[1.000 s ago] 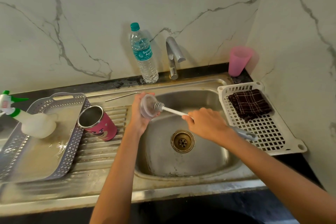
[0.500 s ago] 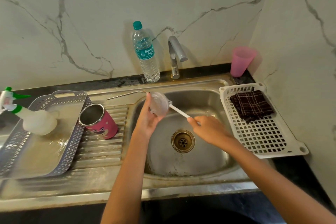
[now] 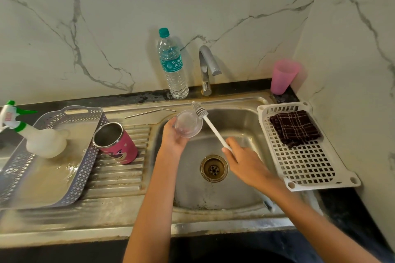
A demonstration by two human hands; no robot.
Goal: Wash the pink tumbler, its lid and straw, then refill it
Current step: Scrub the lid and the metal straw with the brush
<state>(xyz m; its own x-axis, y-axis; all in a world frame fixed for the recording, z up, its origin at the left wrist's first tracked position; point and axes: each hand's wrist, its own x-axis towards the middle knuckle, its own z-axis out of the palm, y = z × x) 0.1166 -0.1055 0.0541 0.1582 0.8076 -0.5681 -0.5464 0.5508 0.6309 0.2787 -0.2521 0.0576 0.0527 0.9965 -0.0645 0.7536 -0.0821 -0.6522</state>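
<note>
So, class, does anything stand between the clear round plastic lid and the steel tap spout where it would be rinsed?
Only the white bottle brush held by the right hand: its bristled head lies at the rim of the clear round plastic lid, toward the steel tap.

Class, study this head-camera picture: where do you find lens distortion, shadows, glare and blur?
Head view: the wide-angle lens bows the sink's front rim; soft shadows fall on the marble beside the water bottle and pink cup; wet glare shines in the grey tray; the right hand gripping the brush is slightly smeared; the clear lid is hard to outline.
</note>
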